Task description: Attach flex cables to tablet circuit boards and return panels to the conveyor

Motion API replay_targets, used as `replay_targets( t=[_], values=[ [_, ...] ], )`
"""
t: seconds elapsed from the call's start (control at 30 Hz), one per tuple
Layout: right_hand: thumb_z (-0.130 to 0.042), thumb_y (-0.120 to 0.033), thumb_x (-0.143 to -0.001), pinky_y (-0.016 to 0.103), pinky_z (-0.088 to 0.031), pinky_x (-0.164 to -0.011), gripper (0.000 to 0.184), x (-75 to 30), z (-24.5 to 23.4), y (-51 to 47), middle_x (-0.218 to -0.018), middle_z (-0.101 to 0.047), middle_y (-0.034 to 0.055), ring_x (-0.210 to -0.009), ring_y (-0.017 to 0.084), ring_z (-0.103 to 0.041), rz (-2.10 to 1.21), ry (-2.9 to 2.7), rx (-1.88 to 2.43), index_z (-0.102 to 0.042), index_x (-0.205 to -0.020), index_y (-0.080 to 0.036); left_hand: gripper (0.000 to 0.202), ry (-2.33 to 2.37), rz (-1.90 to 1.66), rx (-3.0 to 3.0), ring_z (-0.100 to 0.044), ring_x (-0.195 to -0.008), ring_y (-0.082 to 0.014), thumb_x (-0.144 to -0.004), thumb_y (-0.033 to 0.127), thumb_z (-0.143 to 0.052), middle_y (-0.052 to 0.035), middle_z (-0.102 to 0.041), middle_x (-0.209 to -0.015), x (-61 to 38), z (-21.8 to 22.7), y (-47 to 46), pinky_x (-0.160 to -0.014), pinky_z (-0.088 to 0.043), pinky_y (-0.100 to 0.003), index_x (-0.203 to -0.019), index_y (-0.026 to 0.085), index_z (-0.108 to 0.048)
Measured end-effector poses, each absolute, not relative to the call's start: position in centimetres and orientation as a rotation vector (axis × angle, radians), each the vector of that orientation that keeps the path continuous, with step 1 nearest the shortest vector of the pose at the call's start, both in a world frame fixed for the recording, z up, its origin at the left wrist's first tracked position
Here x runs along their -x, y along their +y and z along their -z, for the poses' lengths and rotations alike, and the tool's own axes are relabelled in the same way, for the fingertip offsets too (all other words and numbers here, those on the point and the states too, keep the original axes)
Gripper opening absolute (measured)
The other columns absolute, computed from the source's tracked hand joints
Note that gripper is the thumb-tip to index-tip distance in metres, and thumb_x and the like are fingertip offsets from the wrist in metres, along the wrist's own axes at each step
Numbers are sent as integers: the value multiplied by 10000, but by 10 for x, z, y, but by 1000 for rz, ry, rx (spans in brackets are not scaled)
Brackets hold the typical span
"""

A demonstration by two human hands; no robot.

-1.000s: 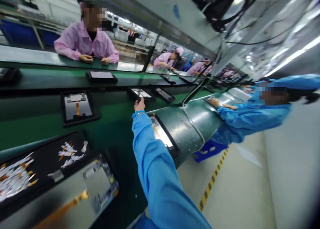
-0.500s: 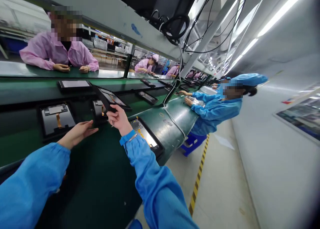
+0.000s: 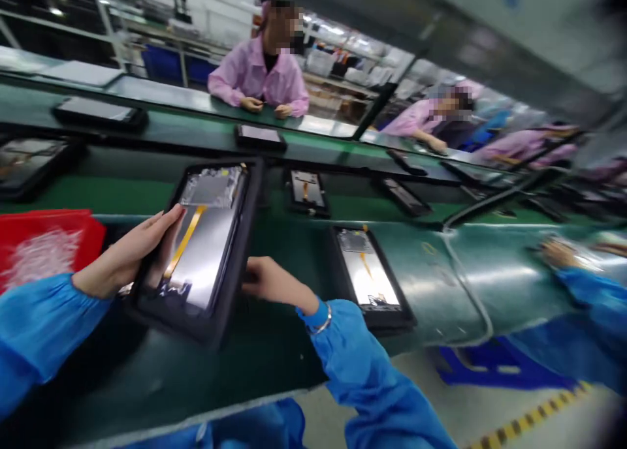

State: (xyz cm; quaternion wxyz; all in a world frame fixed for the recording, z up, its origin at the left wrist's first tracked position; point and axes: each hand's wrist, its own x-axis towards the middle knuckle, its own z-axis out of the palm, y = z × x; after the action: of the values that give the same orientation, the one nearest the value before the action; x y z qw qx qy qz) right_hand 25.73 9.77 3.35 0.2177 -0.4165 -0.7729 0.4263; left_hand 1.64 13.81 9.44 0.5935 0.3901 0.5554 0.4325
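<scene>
Both my hands hold a black tray (image 3: pixel 230 266) above the green bench, tilted toward me. In it lies a silver display panel (image 3: pixel 208 240) with an orange flex cable. My left hand (image 3: pixel 125 253) grips the tray's left edge, fingers over the rim. My right hand (image 3: pixel 269 280) grips its right edge from the side and below. Both arms wear blue sleeves.
A second tray with a panel (image 3: pixel 368 276) lies on the bench to the right. More trays (image 3: pixel 306 191) ride the green conveyor (image 3: pixel 147 194) behind. A red bin (image 3: pixel 39 240) stands at left. People in pink sit across; a blue-sleeved co-worker's hand (image 3: pixel 558 253) works at right.
My right hand lifted the tray off the conveyor and brought it toward me. My left hand came up and took its left edge. The view swung left and down.
</scene>
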Motion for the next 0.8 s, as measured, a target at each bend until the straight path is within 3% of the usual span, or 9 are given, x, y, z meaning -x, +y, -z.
replay_targets(
  t=[0.1,0.23,0.33,0.53,0.67,0.8],
  values=[
    [-647,-151,-855,276,-463,-732,45,-262,-20,118,-847,-653,27,-765,145,-591,-988,-2087,1288,-666,-814,-154,337,1407,-755,-1042,-670,-591,-135,-687,360,-861,46,-726,-677,37,-88,100,-464,-482,-149,-917,160,-717],
    [-622,-152,-871,245,-409,-652,98,-247,-19,137,-839,-609,9,-648,102,-511,-930,-2117,1333,-644,-777,-165,285,1162,-281,-1734,-735,-842,-185,-840,366,-721,12,-781,-963,65,-63,69,-684,-551,-196,-1078,211,-735],
    [-650,-91,-820,239,-383,-665,92,-225,-24,148,-822,-604,-2,-670,103,-509,-882,-2168,1370,-665,-778,-171,282,1005,-152,-1924,-731,-807,-170,-862,388,-717,19,-778,-949,53,-40,61,-682,-524,-180,-1101,239,-733],
    [-745,-140,-770,277,-332,-642,110,-199,-22,171,-849,-637,56,-726,155,-532,-774,-2157,1579,-657,-706,-154,356,1030,-185,-2216,-693,-847,-205,-983,455,-531,-82,-704,-1023,26,-15,51,-739,-537,-265,-1174,194,-679],
    [-784,-148,-734,266,-345,-610,192,-202,-19,180,-634,-602,5,-639,138,-545,-886,-2130,1602,-631,-619,-163,372,1032,-278,-2298,-651,-891,-204,-1027,412,-415,-98,-643,-1059,26,-11,51,-810,-534,-313,-1127,186,-693],
    [-729,-159,-769,235,-377,-564,188,-211,-27,175,-592,-578,-44,-502,82,-526,-1015,-2059,1541,-583,-651,-169,333,1037,-435,-2297,-622,-923,-200,-1027,345,-404,-79,-625,-1036,27,-18,70,-849,-510,-330,-1047,193,-700]
  ],
)
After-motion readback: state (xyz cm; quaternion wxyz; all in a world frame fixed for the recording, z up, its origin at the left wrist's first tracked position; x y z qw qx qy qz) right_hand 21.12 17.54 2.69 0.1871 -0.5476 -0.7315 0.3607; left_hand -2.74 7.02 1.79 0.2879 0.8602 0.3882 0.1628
